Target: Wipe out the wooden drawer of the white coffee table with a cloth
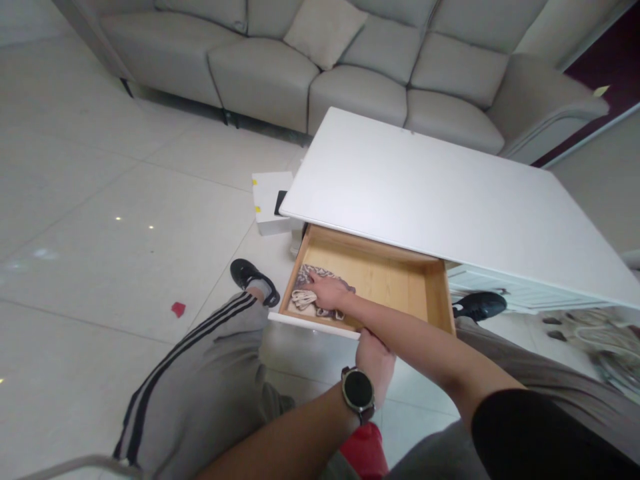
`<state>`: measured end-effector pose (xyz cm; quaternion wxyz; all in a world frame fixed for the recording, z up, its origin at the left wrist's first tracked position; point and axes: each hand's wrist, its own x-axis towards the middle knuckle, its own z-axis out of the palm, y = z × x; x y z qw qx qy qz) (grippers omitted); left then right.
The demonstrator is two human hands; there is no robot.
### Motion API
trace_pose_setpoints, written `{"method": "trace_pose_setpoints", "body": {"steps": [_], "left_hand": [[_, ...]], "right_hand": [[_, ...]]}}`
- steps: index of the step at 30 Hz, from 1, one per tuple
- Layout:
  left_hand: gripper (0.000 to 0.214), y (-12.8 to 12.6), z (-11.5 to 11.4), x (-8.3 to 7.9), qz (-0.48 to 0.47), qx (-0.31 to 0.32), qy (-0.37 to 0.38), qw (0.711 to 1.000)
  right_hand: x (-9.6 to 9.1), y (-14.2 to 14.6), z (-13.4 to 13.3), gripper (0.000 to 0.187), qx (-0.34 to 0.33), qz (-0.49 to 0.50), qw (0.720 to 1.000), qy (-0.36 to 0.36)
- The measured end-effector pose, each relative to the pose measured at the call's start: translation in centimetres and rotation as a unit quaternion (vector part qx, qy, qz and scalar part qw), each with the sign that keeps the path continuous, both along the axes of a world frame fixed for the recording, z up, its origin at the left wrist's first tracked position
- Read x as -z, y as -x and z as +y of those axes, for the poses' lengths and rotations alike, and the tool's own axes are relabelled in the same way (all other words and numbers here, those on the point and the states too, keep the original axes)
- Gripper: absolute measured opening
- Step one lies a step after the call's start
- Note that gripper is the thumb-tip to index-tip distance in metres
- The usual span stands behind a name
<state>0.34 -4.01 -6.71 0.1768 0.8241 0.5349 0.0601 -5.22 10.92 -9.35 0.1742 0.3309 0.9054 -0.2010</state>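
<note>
A wooden drawer stands pulled out from under a white low table. In its left end lies a folded patterned cloth with pale cords. My right hand reaches across into the drawer and rests on the cloth, fingers stretched flat and pointing left. My left hand, with a black round watch on the wrist, is closed on the drawer's white front from below. The rest of the drawer's bottom is bare wood.
A grey sofa with a cushion stands behind the table. A white box sits on the tiled floor by the table's left corner. My legs in grey striped trousers and black shoes flank the drawer. A red scrap lies on the floor.
</note>
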Motion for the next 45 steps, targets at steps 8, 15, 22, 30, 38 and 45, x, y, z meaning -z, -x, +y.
{"method": "trace_pose_setpoints", "body": {"steps": [8, 15, 22, 30, 38, 45], "left_hand": [[0.036, 1.0, 0.5, -3.6, 0.068, 0.057, 0.096, 0.991], [0.034, 1.2, 0.4, -4.1, 0.061, 0.048, 0.091, 0.993], [0.032, 0.9, 0.3, -4.3, 0.065, 0.049, 0.09, 0.993], [0.031, 0.8, 0.3, -4.2, 0.071, 0.054, 0.079, 0.993], [0.032, 0.3, 0.2, -3.5, 0.072, 0.05, 0.04, 0.995], [0.031, 0.2, 0.3, -4.0, 0.076, 0.054, 0.048, 0.995]], "right_hand": [[-0.3, -4.7, 2.2, 0.072, 0.073, -0.034, 0.996, -0.025], [0.0, -8.5, -0.9, 0.049, -0.12, -0.002, 0.992, 0.043], [1.2, -14.6, 1.6, 0.056, 0.076, -0.012, 0.997, -0.016], [2.2, -18.9, 1.2, 0.072, 0.191, -0.038, 0.98, -0.042], [3.1, -12.5, -2.6, 0.077, 0.065, 0.095, 0.991, 0.069], [3.8, -11.4, 0.0, 0.07, 0.128, 0.092, 0.987, 0.031]]}}
